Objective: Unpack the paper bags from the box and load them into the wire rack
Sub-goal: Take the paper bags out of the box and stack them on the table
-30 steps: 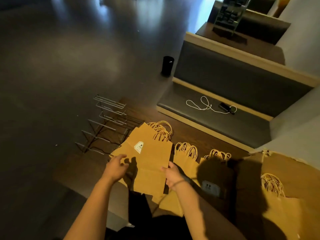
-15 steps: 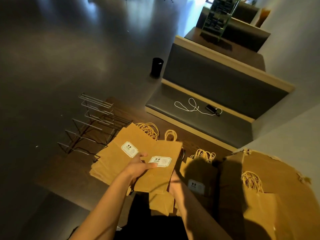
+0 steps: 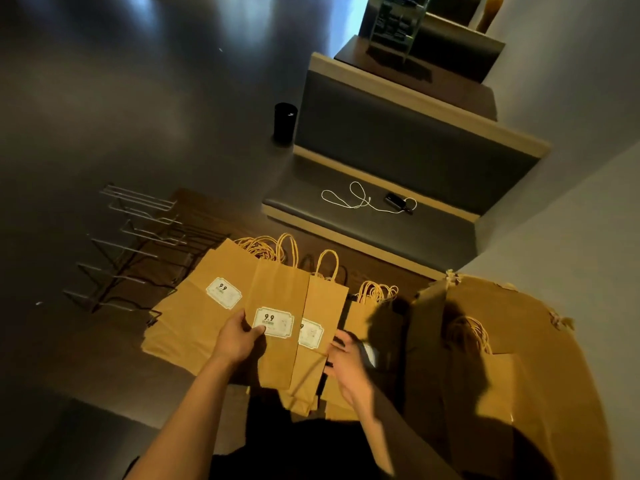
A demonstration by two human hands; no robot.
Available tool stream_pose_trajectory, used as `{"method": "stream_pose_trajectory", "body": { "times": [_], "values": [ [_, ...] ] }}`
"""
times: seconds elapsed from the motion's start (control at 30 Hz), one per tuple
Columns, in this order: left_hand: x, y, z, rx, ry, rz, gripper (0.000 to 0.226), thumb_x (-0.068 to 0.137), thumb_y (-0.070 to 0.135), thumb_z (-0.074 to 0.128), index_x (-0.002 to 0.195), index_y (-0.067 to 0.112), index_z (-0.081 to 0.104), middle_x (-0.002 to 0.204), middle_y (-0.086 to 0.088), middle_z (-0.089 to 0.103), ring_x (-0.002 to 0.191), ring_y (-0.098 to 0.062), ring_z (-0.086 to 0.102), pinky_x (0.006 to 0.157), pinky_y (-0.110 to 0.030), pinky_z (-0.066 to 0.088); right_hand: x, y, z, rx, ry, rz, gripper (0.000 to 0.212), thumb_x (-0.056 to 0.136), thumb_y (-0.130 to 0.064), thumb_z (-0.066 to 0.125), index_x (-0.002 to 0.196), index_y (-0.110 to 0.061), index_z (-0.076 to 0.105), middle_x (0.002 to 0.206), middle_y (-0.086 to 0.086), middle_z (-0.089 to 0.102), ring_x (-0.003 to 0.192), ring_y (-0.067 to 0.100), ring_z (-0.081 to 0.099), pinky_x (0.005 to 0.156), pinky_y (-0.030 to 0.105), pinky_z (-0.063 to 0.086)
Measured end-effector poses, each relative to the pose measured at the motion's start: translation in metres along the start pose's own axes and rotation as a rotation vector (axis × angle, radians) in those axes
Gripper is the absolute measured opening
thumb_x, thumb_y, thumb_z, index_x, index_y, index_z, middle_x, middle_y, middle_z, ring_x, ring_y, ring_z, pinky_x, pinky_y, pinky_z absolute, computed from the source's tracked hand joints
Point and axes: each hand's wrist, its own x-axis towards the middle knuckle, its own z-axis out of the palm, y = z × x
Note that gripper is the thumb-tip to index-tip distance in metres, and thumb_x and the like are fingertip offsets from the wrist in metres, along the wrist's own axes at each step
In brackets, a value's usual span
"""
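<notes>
Brown paper bags with white labels lie in piles on the dark wooden table [image 3: 104, 348]. My left hand [image 3: 239, 337] grips one labelled bag [image 3: 277, 296] by its left edge, thumb on the label, holding it over the left pile [image 3: 194, 317]. A second labelled bag [image 3: 323, 306] lies just to its right, and my right hand [image 3: 348, 362] touches that bag's right edge with loosely bent fingers. Another pile [image 3: 363, 306] sits in shadow further right. The open cardboard box [image 3: 519, 341] stands at the right with more bags inside. The wire rack [image 3: 138, 244] stands at the table's far left.
Beyond the table is a grey bench seat [image 3: 363, 230] holding a white cable [image 3: 356, 199] and a small dark device [image 3: 398, 200]. A black cylinder [image 3: 284, 121] stands on the floor by the bench. A second table [image 3: 415, 71] lies further back.
My left hand has lifted one labelled bag off the middle stack and shifted it left, uncovering another labelled bag beneath. My right hand has come out to that bag's right edge.
</notes>
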Motion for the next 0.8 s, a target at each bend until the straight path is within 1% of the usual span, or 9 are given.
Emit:
{"method": "stream_pose_trajectory", "body": {
  "times": [0.1,0.2,0.27,0.3,0.37,0.47,0.57,0.67,0.8],
  "values": [
    [0.017,-0.026,0.018,0.257,-0.158,-0.086,0.055,0.08,0.044,0.072,0.123,0.023,0.045,0.127,-0.01,0.059,0.119,-0.033,0.058,0.104,-0.05,0.049,0.011,0.013,0.0,-0.253,-0.049,0.088,0.063,0.103,-0.018,0.054,0.158,-0.025,0.024,0.155,0.01,0.041,0.126,0.027,0.052,0.077,0.026,0.05],
    [0.002,-0.031,0.045,0.576,-0.265,-0.141,0.088,0.085,0.047,0.066,0.155,0.021,0.02,0.152,-0.016,0.034,0.139,-0.041,0.035,0.117,-0.05,0.033,0.013,0.021,0.002,-0.343,-0.099,0.101,0.075,0.1,-0.022,0.058,0.16,-0.027,0.013,0.161,0.007,0.034,0.136,0.027,0.046,0.097,0.033,0.048],
    [-0.013,-0.027,0.059,0.713,-0.328,-0.125,0.099,0.091,0.044,0.065,0.161,0.026,-0.002,0.163,-0.013,0.014,0.148,-0.043,0.018,0.121,-0.053,0.025,0.011,0.02,0.008,-0.384,-0.124,0.107,0.08,0.099,-0.025,0.06,0.16,-0.028,0.009,0.163,0.007,0.029,0.128,0.021,0.049,0.087,0.029,0.045],
    [-0.015,-0.027,0.064,0.761,-0.349,-0.123,0.1,0.092,0.045,0.065,0.161,0.03,-0.005,0.165,-0.011,0.008,0.15,-0.042,0.012,0.122,-0.055,0.023,0.008,0.018,0.011,-0.391,-0.124,0.114,0.081,0.099,-0.024,0.061,0.16,-0.027,0.008,0.163,0.007,0.028,0.133,0.024,0.046,0.091,0.03,0.045],
    [-0.015,-0.028,0.07,0.82,-0.4,-0.13,0.098,0.091,0.046,0.066,0.16,0.039,-0.003,0.167,-0.006,-0.002,0.151,-0.04,0.005,0.12,-0.059,0.023,0.006,0.019,0.016,-0.411,-0.116,0.115,0.081,0.098,-0.024,0.063,0.16,-0.027,0.012,0.163,0.006,0.027,0.146,0.028,0.033,0.11,0.04,0.037],
    [-0.014,-0.028,0.071,0.862,-0.449,-0.132,0.094,0.09,0.046,0.068,0.159,0.046,0.005,0.168,-0.002,-0.011,0.152,-0.041,0.001,0.119,-0.061,0.025,0.005,0.025,0.019,-0.468,-0.095,0.114,0.077,0.096,-0.028,0.065,0.159,-0.032,0.02,0.164,0.003,0.024,0.147,0.029,0.03,0.117,0.045,0.034],
    [-0.012,-0.035,0.068,0.841,-0.414,-0.094,0.088,0.092,0.034,0.066,0.159,0.045,0.01,0.168,0.001,-0.017,0.151,-0.042,0.006,0.12,-0.056,0.029,0.0,0.029,0.022,-0.515,-0.096,0.146,0.071,0.098,-0.028,0.063,0.156,-0.037,0.024,0.161,0.0,0.024,0.13,0.022,0.045,0.097,0.035,0.05],
    [-0.013,-0.037,0.07,0.833,-0.367,-0.099,0.084,0.094,0.027,0.061,0.159,0.045,0.011,0.167,0.004,-0.021,0.151,-0.04,0.008,0.119,-0.055,0.03,-0.004,0.033,0.024,-0.506,-0.122,0.125,0.067,0.098,-0.023,0.063,0.155,-0.035,0.029,0.156,0.0,0.029,0.099,0.008,0.049,0.068,0.019,0.046],
    [-0.018,-0.031,0.078,0.815,-0.292,-0.132,0.073,0.094,0.026,0.055,0.155,0.048,0.021,0.168,0.004,-0.015,0.152,-0.038,0.002,0.119,-0.062,0.022,-0.01,0.035,0.016,-0.532,-0.129,0.023,0.062,0.099,-0.02,0.061,0.154,-0.028,0.034,0.153,0.0,0.038,0.104,0.005,0.05,0.072,0.016,0.044]
  ]
}}
